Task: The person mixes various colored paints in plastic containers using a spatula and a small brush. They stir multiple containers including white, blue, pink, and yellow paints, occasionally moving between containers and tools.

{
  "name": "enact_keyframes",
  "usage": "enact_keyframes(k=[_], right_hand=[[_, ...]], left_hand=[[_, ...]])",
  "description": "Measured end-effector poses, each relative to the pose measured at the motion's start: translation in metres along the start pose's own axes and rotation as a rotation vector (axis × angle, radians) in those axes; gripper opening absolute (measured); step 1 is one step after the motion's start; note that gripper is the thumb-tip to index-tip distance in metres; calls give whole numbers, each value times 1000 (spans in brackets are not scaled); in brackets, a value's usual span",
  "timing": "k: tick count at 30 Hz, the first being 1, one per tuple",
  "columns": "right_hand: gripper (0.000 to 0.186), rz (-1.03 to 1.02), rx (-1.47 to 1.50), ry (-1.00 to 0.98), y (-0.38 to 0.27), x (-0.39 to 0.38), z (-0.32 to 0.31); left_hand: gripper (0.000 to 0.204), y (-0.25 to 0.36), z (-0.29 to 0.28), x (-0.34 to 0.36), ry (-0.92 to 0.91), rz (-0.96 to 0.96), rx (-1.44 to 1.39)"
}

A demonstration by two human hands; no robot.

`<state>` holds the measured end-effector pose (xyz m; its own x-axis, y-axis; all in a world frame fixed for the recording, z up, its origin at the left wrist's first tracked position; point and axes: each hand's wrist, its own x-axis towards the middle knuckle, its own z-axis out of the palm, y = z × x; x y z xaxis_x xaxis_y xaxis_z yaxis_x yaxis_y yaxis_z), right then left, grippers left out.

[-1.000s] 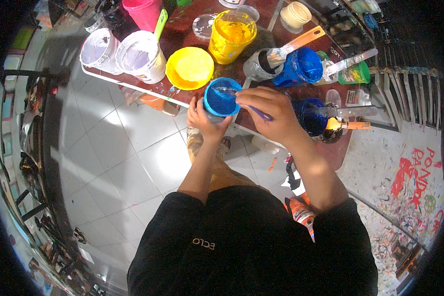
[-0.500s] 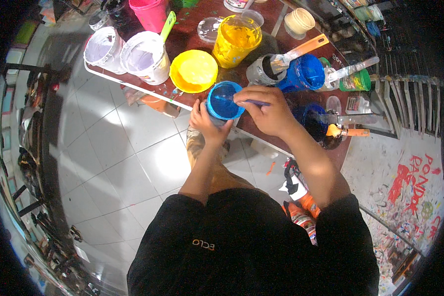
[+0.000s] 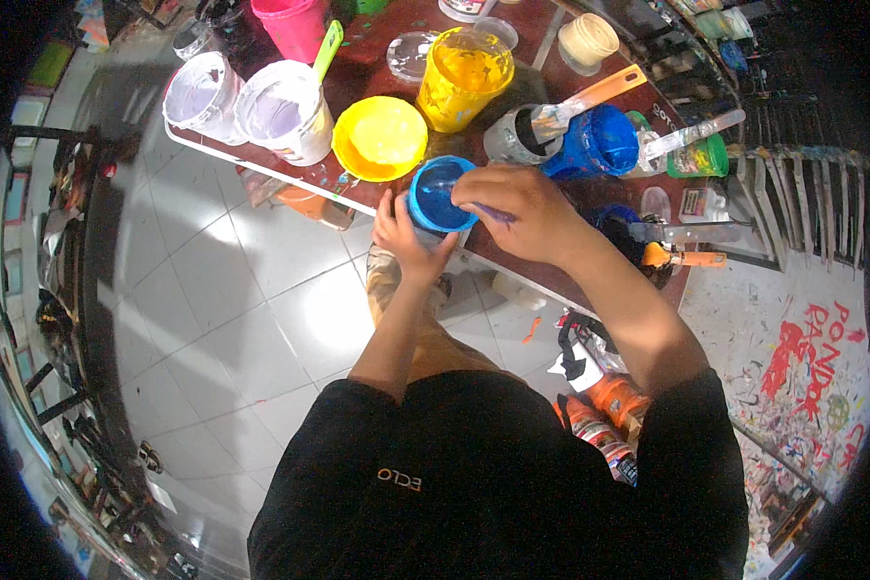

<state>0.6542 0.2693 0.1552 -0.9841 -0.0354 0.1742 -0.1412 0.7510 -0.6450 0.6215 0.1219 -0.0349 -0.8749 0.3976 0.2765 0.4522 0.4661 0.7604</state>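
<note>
Close to the table's near edge stands a tub of blue paint (image 3: 413, 198). My left hand (image 3: 403, 240) is wrapped round its near left side, thumb and fingers apart on the wall. Over the tub's right rim, my right hand (image 3: 512, 208) is closed on a thin stirring tool with a purple handle (image 3: 494, 214). The tool's working end is hidden by the fingers, so its exact kind does not show. A yellow bowl-shaped tub (image 3: 380, 138) sits just beyond my left hand.
On the dark red table (image 3: 358, 193) stand a taller yellow paint tub (image 3: 445, 111), two white-paint tubs (image 3: 304, 145) (image 3: 195, 106) and a pink bucket (image 3: 290, 29). A grey pot (image 3: 507, 145) and a blue bucket (image 3: 604, 135) hold brushes at the right. Orange bottles (image 3: 614, 401) lie below.
My right hand has shifted slightly and turned over the tub, and its forearm has swung outward to the right. The left hand keeps its hold, with the tub hardly moved.
</note>
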Motion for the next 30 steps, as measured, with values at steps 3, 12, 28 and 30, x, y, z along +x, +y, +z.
enact_keyframes(k=[3,12,28,30], right_hand=[[18,143,101,-44,1,5,-10],[15,151,91,153,5,-1,13],[12,269,43,213,13,6,8],[9,401,27,322,13,6,7]], left_hand=[[91,-2,4,-2,20,11,-6],[95,7,7,0,14,-10,-42],[97,9,14,2,61,8,22],[96,9,15,2,72,8,30]])
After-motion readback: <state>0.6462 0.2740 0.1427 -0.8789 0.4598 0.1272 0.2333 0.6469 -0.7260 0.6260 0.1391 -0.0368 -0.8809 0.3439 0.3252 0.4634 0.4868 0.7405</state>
